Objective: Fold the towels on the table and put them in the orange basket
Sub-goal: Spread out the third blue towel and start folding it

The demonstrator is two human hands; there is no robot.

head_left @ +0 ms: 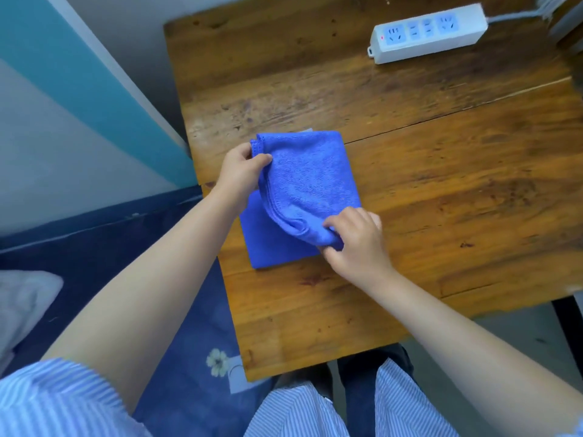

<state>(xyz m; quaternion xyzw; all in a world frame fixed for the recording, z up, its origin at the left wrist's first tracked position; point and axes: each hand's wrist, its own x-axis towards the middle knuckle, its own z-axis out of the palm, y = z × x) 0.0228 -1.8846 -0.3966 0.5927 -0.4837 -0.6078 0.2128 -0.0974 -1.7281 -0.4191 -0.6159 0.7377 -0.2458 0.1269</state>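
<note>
A blue towel (307, 181) lies partly folded on the left part of the wooden table (441, 184). My left hand (241, 176) pinches its far left corner and holds that corner lifted. My right hand (356, 242) pinches the near corner of the same raised layer. The lower layer of the towel lies flat on the table under the lifted flap. The orange basket is out of view.
A white power strip (429, 33) with a cable lies at the table's far right. Left of the table are a teal and white wall and a dark blue bed cover (176, 326) with a flower print. A white pillow (22, 304) shows at the left edge.
</note>
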